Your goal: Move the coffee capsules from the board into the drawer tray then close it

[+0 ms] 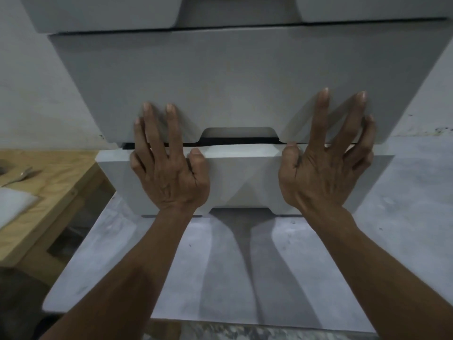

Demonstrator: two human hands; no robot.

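Note:
A stack of grey drawers fills the view. My left hand (169, 168) and my right hand (326, 165) lie flat, fingers spread, against the drawer fronts. The palms rest on the lower drawer front (241, 177) and the fingertips reach onto the larger drawer front (245, 84) above it. A thin dark gap shows between the two fronts, under a handle notch (239, 133). Neither hand holds anything. No coffee capsules and no drawer tray are visible.
A wooden bench (56, 190) stands at the left with a white board (14, 204) and a metal utensil (20, 176) on it. Below the drawers a grey surface (220, 278) spreads out toward me. Another drawer front (103, 13) sits at the top.

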